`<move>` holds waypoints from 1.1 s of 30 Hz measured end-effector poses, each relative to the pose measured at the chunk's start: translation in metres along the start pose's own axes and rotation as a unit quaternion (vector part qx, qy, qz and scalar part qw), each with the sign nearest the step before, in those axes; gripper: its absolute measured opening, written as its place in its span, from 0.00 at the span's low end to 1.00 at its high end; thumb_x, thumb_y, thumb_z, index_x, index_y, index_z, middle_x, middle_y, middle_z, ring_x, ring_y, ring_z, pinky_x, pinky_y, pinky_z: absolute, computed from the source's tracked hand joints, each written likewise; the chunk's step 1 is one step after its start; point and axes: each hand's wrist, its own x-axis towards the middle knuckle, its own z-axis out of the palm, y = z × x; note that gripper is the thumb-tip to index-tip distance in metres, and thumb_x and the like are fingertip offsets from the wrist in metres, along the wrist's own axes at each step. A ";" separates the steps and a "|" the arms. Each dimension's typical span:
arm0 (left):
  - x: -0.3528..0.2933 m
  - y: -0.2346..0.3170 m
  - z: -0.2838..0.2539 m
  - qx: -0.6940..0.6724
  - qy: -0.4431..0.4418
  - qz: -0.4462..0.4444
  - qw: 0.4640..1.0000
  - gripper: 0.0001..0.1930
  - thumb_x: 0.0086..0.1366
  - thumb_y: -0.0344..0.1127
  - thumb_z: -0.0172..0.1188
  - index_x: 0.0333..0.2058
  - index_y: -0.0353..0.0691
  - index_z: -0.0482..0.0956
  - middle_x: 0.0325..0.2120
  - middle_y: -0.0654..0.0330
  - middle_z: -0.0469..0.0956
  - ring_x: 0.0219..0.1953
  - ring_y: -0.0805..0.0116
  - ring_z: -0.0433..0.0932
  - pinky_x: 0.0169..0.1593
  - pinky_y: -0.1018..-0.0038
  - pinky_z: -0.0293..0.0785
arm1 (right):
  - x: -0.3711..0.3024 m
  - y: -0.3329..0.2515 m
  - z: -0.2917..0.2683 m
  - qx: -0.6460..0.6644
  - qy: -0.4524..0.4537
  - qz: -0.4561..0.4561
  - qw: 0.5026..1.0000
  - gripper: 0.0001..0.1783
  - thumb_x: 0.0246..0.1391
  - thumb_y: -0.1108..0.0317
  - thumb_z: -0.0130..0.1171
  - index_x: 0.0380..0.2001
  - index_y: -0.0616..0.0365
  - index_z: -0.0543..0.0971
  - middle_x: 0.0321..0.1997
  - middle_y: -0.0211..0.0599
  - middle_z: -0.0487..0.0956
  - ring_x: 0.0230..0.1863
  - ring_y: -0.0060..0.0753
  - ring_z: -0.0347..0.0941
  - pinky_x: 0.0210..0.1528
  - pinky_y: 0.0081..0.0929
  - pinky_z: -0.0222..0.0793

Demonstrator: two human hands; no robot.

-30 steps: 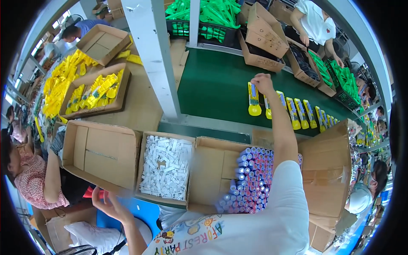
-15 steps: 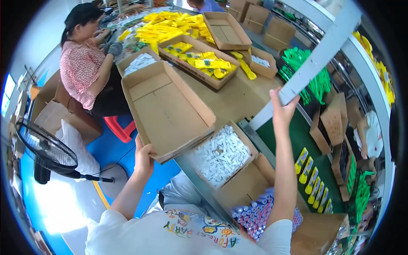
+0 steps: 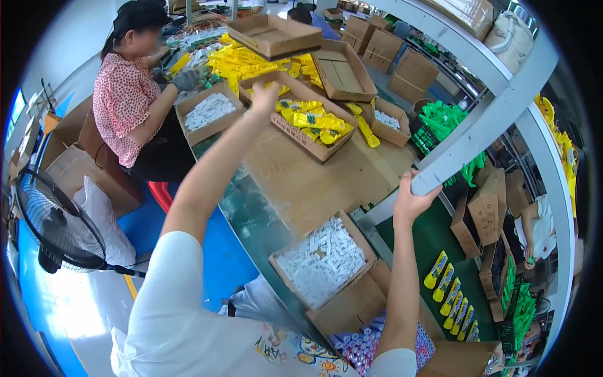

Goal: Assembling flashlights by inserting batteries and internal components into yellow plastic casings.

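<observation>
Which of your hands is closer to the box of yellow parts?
Left. The left hand is over the far-left end of the box; the right hand is farther off, to the box's right, at the white post.

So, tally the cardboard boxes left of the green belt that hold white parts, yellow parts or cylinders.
Boxes of white parts: 3
Box of yellow parts: 1
Box of blue-purple cylinders: 1
Total: 5

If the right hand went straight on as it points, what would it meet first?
Most likely the white post, which the right hand seems to be touching; depth is hard to judge.
</observation>
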 end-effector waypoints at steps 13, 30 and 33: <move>-0.029 -0.024 0.071 0.025 -0.054 -0.194 0.979 0.23 0.60 0.38 0.57 0.53 0.38 0.67 0.44 0.47 0.76 0.37 0.46 0.81 0.26 0.53 0.83 | 0.002 0.010 -0.015 -0.008 0.005 -0.010 1.000 0.33 0.47 0.78 0.64 0.55 0.65 0.61 0.40 0.40 0.75 0.41 0.30 0.74 0.43 0.29 0.72; -0.248 0.069 -0.180 -0.019 -0.080 -0.374 0.924 0.17 0.57 0.29 0.49 0.46 0.32 0.72 0.38 0.50 0.79 0.40 0.54 0.80 0.44 0.52 0.78 | 0.008 0.014 -0.018 -0.118 0.023 -0.045 0.992 0.32 0.45 0.69 0.69 0.51 0.65 0.63 0.40 0.42 0.79 0.39 0.34 0.78 0.44 0.32 0.73; -0.240 0.034 -0.173 0.001 -0.063 -0.358 0.932 0.17 0.59 0.31 0.49 0.46 0.32 0.70 0.40 0.50 0.78 0.37 0.54 0.80 0.42 0.54 0.79 | 0.010 0.015 -0.019 -0.128 0.020 -0.054 0.990 0.32 0.46 0.68 0.69 0.50 0.65 0.64 0.40 0.42 0.79 0.39 0.34 0.78 0.44 0.32 0.73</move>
